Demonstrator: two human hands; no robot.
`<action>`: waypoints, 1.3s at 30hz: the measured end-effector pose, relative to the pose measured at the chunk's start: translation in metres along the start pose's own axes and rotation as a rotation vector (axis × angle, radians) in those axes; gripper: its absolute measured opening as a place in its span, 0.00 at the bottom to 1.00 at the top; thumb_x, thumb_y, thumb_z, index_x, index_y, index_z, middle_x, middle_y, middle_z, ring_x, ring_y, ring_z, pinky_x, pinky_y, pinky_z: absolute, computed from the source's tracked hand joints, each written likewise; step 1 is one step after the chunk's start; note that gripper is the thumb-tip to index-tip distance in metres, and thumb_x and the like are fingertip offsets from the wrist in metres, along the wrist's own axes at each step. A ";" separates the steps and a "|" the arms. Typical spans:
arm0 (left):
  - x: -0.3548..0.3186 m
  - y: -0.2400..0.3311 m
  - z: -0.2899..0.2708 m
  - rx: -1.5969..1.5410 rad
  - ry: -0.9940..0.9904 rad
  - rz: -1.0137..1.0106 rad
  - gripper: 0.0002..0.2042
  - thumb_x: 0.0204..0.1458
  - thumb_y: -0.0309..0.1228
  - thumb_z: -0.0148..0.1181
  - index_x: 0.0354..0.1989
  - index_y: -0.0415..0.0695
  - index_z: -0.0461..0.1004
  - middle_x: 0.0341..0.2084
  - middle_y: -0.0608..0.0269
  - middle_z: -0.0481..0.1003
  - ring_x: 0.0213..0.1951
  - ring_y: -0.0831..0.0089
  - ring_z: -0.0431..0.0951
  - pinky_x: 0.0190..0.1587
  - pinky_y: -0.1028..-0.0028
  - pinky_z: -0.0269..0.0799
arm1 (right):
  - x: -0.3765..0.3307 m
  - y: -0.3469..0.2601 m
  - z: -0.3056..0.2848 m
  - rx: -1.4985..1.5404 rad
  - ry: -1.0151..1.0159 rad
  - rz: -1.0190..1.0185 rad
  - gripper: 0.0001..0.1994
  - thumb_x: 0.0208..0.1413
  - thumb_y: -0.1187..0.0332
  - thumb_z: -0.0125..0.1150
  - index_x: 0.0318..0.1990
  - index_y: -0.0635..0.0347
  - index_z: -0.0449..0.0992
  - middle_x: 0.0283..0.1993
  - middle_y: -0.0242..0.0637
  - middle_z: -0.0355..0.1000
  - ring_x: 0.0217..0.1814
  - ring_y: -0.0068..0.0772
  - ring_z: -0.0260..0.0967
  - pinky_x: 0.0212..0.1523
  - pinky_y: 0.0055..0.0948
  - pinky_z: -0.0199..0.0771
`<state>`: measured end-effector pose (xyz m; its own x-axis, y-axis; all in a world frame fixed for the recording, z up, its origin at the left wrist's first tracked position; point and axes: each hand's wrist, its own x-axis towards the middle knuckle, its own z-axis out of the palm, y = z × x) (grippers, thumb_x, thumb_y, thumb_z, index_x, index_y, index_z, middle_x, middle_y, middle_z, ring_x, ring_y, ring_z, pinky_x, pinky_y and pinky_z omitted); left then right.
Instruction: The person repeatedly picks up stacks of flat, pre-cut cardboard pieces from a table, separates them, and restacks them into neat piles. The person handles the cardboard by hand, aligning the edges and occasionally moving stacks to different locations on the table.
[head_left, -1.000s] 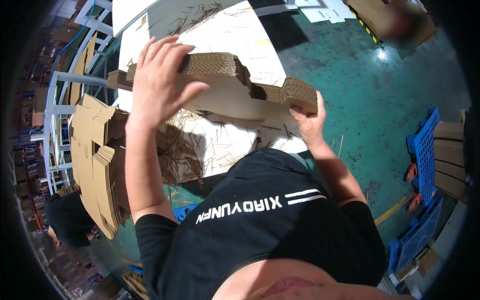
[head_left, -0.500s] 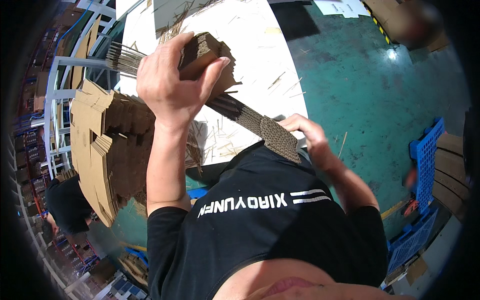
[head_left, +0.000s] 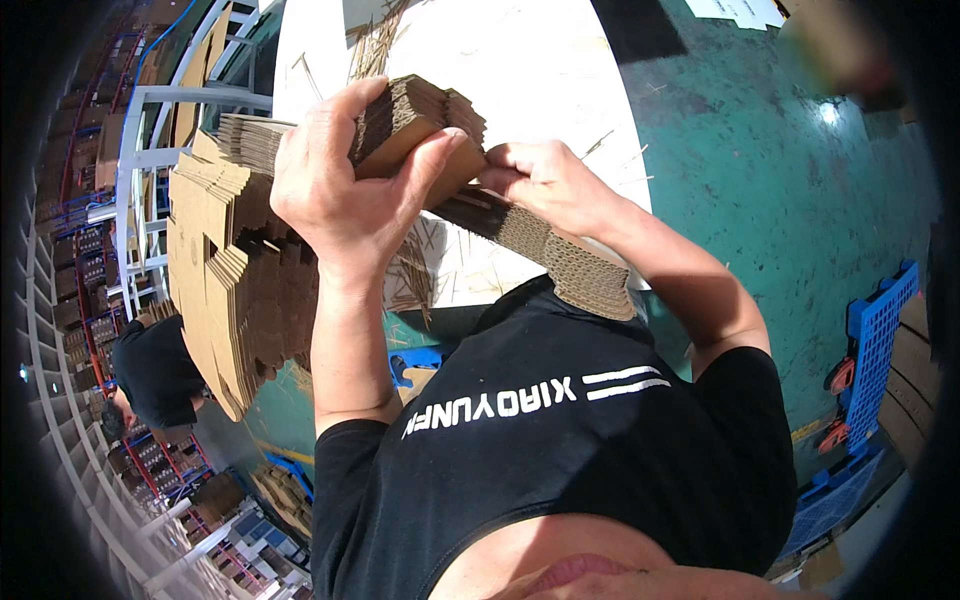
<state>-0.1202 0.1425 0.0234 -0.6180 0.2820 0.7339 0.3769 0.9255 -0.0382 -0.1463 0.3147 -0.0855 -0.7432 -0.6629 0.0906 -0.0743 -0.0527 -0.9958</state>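
A thick stack of cut corrugated cardboard pieces [head_left: 415, 145] is in front of me, tilted over the table, its fluted edges showing. My left hand [head_left: 335, 195] is closed round its upper block, thumb on the near face and fingers over the far left side. My right hand [head_left: 550, 190] is against the block's right side with bent fingers; their tips are partly hidden there. The stack's lower end [head_left: 590, 278] runs down to the right, below my right forearm, close to my shirt. Slotted strips of the stack show between the two ends.
A white table [head_left: 520, 60] carries scattered cardboard slivers [head_left: 378, 40]. At left stands a tall pile of cardboard sheets [head_left: 215, 270] beside a pale metal frame [head_left: 150, 95]. Another person [head_left: 155, 370] bends over farther left. Blue pallets [head_left: 882, 345] stand at right on green floor.
My right hand has moved from the stack's lower right end up and left to the upper block. My left hand keeps its hold. The whole view has shifted slightly.
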 end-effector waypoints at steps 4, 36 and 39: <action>-0.002 0.006 -0.008 -0.033 -0.050 -0.014 0.25 0.30 0.36 0.78 0.39 0.42 0.76 0.29 0.63 0.77 0.31 0.70 0.78 0.36 0.75 0.74 | 0.004 0.022 0.012 0.103 0.108 -0.100 0.04 0.56 0.76 0.54 0.35 0.67 0.75 0.25 0.36 0.72 0.28 0.21 0.68 0.30 0.21 0.68; -0.014 0.006 -0.033 -0.170 0.046 0.253 0.19 0.43 0.39 0.69 0.42 0.44 0.76 0.34 0.61 0.76 0.34 0.64 0.76 0.39 0.65 0.70 | 0.028 -0.003 0.008 0.324 0.066 -0.284 0.17 0.45 0.69 0.71 0.42 0.65 0.75 0.35 0.28 0.75 0.38 0.15 0.68 0.40 0.20 0.71; -0.038 0.020 -0.051 -0.394 -0.378 0.281 0.22 0.40 0.30 0.67 0.47 0.42 0.73 0.37 0.59 0.74 0.32 0.63 0.76 0.37 0.65 0.72 | 0.025 -0.004 0.015 0.424 0.058 -0.223 0.17 0.45 0.69 0.71 0.42 0.65 0.75 0.35 0.28 0.75 0.37 0.14 0.67 0.39 0.20 0.71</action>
<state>-0.0540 0.1375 0.0295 -0.6329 0.6382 0.4384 0.7427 0.6603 0.1112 -0.1545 0.2874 -0.0795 -0.7768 -0.5589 0.2904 0.0328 -0.4964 -0.8675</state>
